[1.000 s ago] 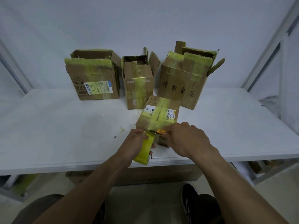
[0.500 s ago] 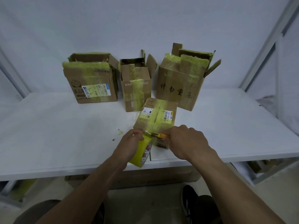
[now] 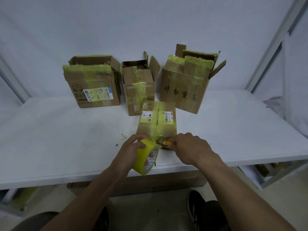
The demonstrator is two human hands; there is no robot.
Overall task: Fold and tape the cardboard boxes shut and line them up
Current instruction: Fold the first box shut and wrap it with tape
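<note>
Left hand (image 3: 131, 147): I'm gripping the tape roll (image 3: 144, 158), swinging it back toward me.
Right hand (image 3: 189, 147): I'm clasping the cutter (image 3: 166, 143), probably slicing the roll free.
Box (image 3: 157, 121): lying just beyond my knuckles, nearly sealed.

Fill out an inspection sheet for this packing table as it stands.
Surface: white table.
Job's things: small taped box in front, flaps shut; left box, middle box and right box behind it, flaps open.
Clutter: tape scraps left of the small box.
Hands: left hand grips the yellow tape roll; right hand holds an orange cutter at the box's near edge.
Cables: nothing seen.
Surroundings: white wall, metal frame at right.
</note>
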